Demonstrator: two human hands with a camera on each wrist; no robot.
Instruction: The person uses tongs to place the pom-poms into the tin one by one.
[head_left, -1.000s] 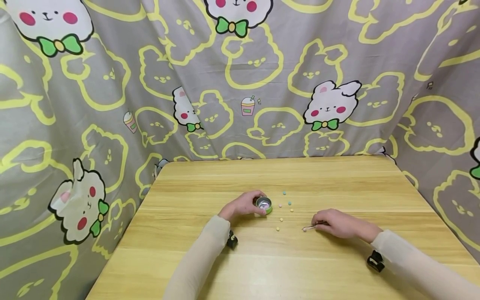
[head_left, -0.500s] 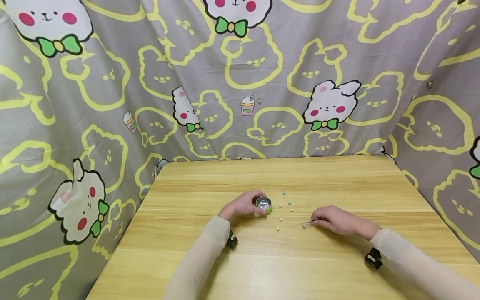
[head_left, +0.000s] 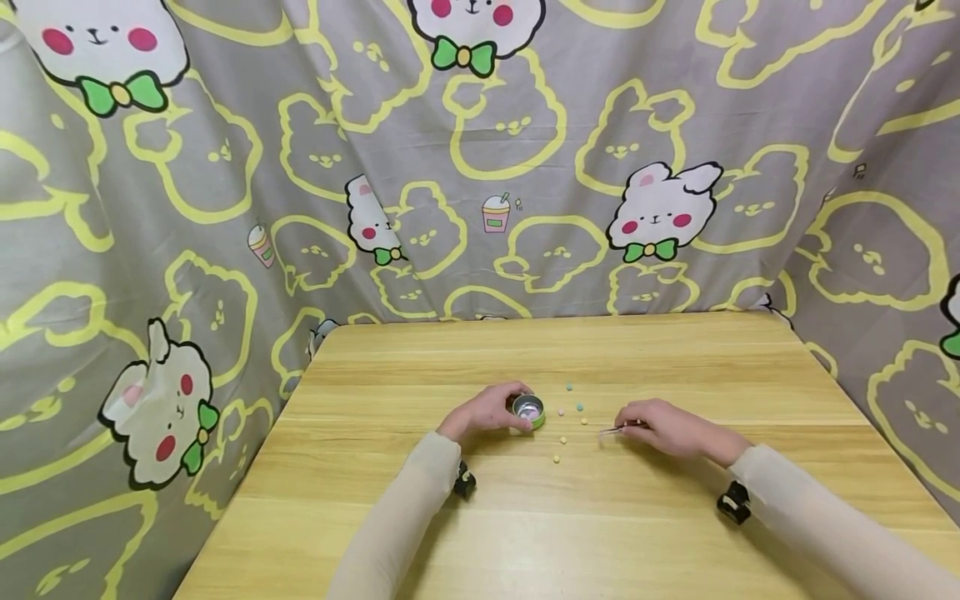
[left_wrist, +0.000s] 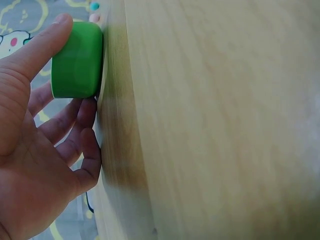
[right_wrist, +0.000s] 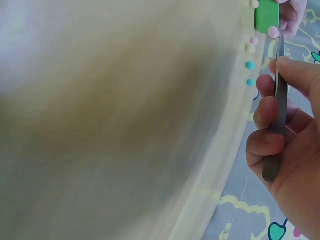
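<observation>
My left hand [head_left: 489, 407] holds a small round green tin [left_wrist: 77, 62] on the table, thumb on one side and fingers on the other. In the head view the tin's open top shows a silvery inside with something pale pink at the bottom. To its right, my right hand [head_left: 667, 427] grips metal tweezers [right_wrist: 281, 105] between thumb and fingers. A pink ball [right_wrist: 273, 32] sits at the tweezers' tips, above the table. Between the hands lie loose small balls: a pink ball [head_left: 561, 412], a yellow ball [head_left: 563, 440], a blue-green ball [head_left: 580, 407] and several others.
The wooden table [head_left: 480, 350] carries all of this. A grey patterned curtain [head_left: 450, 150] hangs behind it and along both sides. Black wrist cameras, one on the left wrist [head_left: 464, 481] and one on the right wrist [head_left: 734, 503], sit close to the tabletop.
My right hand has moved up and slightly left across the table, taking the tweezers and ball closer to the tin. The left hand and tin stay in place.
</observation>
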